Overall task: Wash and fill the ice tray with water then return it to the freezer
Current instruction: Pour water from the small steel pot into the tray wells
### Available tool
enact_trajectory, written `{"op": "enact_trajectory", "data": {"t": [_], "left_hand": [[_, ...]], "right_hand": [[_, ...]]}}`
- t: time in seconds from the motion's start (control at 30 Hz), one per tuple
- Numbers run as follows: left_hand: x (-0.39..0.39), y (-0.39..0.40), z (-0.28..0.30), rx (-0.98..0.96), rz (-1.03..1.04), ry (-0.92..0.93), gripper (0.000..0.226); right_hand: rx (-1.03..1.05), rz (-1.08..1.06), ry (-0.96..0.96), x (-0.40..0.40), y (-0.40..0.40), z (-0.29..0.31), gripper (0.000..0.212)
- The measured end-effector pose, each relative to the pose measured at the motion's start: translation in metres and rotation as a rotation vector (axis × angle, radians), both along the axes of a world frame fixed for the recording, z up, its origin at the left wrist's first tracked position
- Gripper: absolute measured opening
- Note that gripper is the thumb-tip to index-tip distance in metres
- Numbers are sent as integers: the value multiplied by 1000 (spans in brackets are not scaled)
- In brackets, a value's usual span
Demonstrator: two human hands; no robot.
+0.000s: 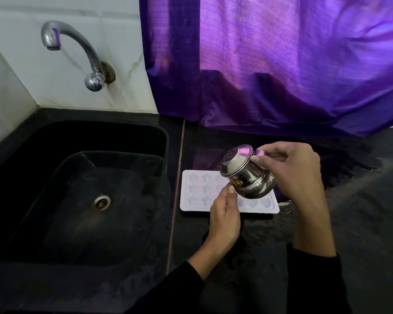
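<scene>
A white ice tray (192,196) with star and heart moulds lies flat on the black counter, just right of the sink. Above it my right hand (297,175) grips a small steel pot (247,175), tipped over toward the left so its mouth points down at the tray. My left hand (225,216) sits below the pot with its fingers curled, the thumb and fingertips touching the pot's lower side. Both hands and the pot cover the middle of the tray.
A black sink (55,143) with a metal drain (102,202) fills the left. A chrome tap (77,53) juts from the white tiled wall above it. A purple curtain (281,64) hangs over the back of the wet black counter (361,223).
</scene>
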State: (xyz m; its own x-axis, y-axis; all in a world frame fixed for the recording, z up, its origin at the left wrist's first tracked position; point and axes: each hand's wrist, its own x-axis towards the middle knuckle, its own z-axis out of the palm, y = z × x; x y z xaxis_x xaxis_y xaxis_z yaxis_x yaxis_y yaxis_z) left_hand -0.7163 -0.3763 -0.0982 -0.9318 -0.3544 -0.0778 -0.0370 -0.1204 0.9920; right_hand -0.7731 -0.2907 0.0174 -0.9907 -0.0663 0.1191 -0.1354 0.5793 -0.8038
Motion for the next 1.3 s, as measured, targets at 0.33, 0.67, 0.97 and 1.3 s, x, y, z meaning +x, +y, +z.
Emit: {"op": "enact_trajectory", "data": {"t": [0.33, 0.67, 0.97, 1.3], "left_hand": [[0, -3, -8, -17, -24, -74, 27], [0, -4, -11, -31, -41, -80, 31], [2, -3, -5, -4, -30, -82, 30], [3, -4, -1, 33, 51, -6, 27]], "right_hand": [[120, 11, -25, 0, -14, -5, 7], [158, 5, -23, 0, -17, -4, 17], [91, 21, -39, -1, -10, -4, 7], [-11, 19, -10, 2, -12, 0, 9]]}}
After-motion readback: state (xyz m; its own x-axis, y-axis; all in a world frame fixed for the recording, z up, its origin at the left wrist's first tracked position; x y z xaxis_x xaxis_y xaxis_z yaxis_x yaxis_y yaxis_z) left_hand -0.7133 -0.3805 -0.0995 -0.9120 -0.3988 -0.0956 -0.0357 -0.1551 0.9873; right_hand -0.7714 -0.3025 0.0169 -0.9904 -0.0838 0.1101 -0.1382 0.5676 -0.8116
